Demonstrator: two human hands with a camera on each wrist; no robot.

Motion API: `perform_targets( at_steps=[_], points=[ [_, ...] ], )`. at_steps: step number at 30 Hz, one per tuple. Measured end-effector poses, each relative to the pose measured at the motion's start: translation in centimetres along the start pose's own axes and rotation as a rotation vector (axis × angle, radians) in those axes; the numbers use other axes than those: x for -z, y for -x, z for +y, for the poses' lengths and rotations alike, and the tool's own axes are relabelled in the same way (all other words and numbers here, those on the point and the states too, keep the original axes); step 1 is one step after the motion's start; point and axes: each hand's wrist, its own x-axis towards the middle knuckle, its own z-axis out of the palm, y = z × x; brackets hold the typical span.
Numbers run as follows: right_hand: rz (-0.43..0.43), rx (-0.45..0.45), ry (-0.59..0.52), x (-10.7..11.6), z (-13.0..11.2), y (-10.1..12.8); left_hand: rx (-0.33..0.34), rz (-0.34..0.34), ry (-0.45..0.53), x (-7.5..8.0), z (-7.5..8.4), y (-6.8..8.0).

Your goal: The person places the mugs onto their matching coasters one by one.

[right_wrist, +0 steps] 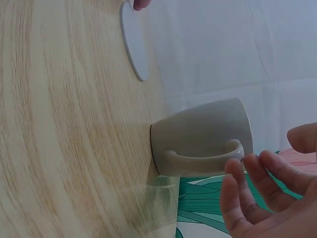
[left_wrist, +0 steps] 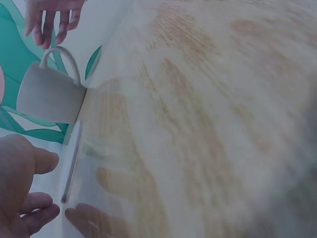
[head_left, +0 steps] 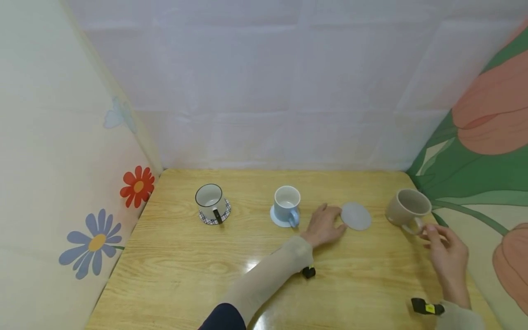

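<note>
A plain beige mug stands upright on the table at the right, its handle turned toward my right hand. The fingertips of that hand are at the handle, while the thumb stays apart from it in the right wrist view. Left of the mug, a round grey coaster lies flat with nothing on it. My left hand is at the coaster's left edge, fingers loosely bent. Its fingertips show beside the coaster rim in the right wrist view; whether they press on it I cannot tell.
A light blue mug sits on a pale blue coaster left of my left hand. Farther left, a white black-rimmed mug sits on a checked coaster. White cloth backs the wooden table; printed panels flank it.
</note>
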Motion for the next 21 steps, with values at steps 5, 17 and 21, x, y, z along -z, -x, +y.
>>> perform_targets(
  at_steps=[5,17,21],
  points=[
    [-0.007,-0.030,0.045,0.2,0.2,-0.1,0.000,-0.008,-0.033,-0.5,0.0,-0.2],
    [-0.146,0.026,0.074,0.0,2.0,-1.4,0.061,-0.037,-0.135,-0.5,1.0,-0.2],
    [-0.201,0.037,0.005,-0.3,2.3,-1.6,0.107,-0.045,-0.208,-0.8,1.7,-0.3]
  ],
)
